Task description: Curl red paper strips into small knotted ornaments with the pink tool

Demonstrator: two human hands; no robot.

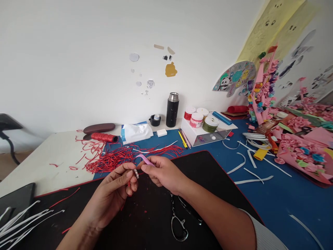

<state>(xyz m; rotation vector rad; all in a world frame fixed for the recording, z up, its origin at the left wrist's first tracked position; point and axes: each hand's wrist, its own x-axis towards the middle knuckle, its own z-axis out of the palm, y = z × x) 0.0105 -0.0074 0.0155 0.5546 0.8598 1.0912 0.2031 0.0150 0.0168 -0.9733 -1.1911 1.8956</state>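
My left hand (117,187) is closed in a pinch on a small white paper strip (136,173) over the black mat (215,180). My right hand (162,172) is closed round a pink tool (145,159) whose tip points toward the strip. Both hands nearly touch above the mat's middle. A heap of thin red paper strips (114,158) lies just beyond my fingers. Scissors (179,222) lie on the mat under my right forearm.
White paper strips lie at the left edge (20,222) and on the blue table (249,170). Behind stand a red thread spool (104,137), a tissue pack (136,132), a black flask (172,109), paint jars on a white box (203,133), and pink paper flowers (301,149) at right.
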